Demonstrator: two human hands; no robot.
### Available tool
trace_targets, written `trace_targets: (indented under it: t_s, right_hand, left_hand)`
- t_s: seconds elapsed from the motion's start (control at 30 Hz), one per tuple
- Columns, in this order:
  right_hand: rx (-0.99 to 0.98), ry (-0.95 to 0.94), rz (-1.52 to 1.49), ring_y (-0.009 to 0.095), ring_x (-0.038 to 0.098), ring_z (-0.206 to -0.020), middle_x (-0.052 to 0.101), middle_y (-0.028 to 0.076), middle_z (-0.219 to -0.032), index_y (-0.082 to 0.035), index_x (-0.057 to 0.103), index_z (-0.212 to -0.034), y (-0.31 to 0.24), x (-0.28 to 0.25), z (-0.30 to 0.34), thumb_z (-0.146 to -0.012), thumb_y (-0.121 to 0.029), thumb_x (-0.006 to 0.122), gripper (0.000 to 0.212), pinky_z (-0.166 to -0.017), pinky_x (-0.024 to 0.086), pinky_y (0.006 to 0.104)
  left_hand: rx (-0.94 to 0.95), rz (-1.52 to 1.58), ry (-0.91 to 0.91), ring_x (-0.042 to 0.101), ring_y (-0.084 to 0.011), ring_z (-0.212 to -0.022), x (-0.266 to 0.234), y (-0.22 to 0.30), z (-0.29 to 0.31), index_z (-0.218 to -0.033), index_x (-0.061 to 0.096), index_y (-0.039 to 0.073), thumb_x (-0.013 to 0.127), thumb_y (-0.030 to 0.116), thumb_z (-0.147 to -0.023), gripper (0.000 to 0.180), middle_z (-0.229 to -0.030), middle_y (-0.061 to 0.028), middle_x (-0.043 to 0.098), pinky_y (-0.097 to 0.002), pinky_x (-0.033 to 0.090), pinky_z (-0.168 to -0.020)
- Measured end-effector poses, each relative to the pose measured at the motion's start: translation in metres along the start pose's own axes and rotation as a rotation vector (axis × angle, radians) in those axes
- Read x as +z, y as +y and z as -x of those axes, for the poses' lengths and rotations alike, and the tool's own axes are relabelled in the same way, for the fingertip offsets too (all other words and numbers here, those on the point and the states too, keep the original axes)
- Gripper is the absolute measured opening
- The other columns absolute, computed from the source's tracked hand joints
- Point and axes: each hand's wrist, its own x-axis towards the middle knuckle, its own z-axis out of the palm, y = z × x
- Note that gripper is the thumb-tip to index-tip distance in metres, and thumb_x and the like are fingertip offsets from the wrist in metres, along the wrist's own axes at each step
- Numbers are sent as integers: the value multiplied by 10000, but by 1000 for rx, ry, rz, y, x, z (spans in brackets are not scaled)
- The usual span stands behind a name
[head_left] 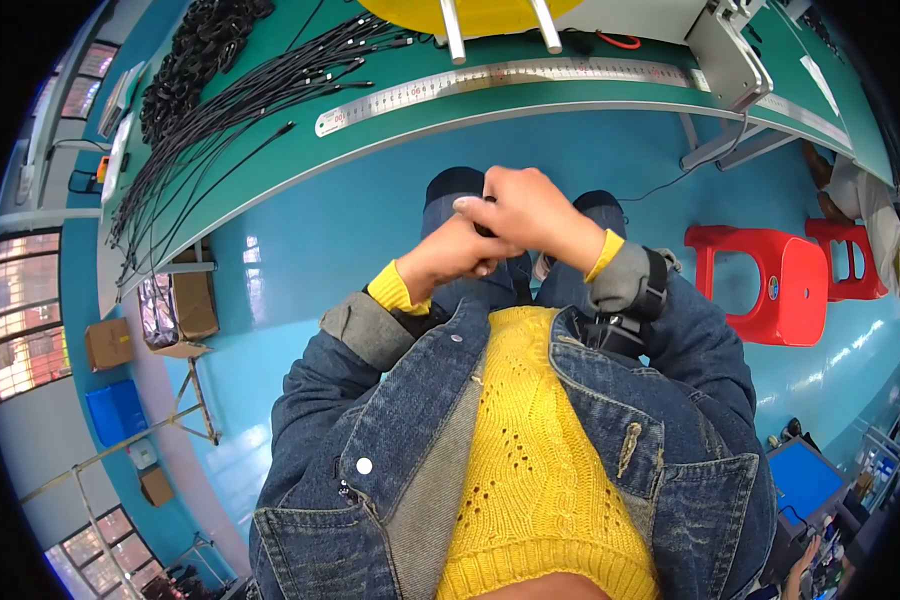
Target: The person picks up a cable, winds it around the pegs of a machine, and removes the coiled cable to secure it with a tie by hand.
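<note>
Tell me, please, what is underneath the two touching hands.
Below the left hand and right hand show trouser legs, with blue floor beyond. The hands cover part of the legs; whether anything sits between the palms cannot be seen.

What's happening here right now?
Someone in a yellow sweater has their left hand and right hand together, touching, in front of their body. I can't tell whether anything small is in their grip. Beyond the hands, black cables and a long ruler lie on a green table.
</note>
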Motion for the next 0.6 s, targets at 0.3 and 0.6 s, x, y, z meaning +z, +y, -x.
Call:
trace_targets:
  t_s: [0.3,0.6]
  right_hand:
    - [470,-165,-771,45,395,-392,490,-5,-531,-33,567,-843,44,1,24,-903,-342,452,335,-376,294,185]
    - [613,-237,-725,57,433,-430,528,-2,-575,-48,566,-746,81,19,58,-859,-228,523,216,-399,334,199]
  left_hand:
    - [125,1011,-63,451,-108,-476,-40,-4,31,-876,552,32,502,451,-860,423,-676,-82,528,-194,347,-372]
    - [412,280,309,515,-93,-571,-172,49,90,-902,524,-19,452,289,-909,316,-743,-92,557,-179,433,-484]
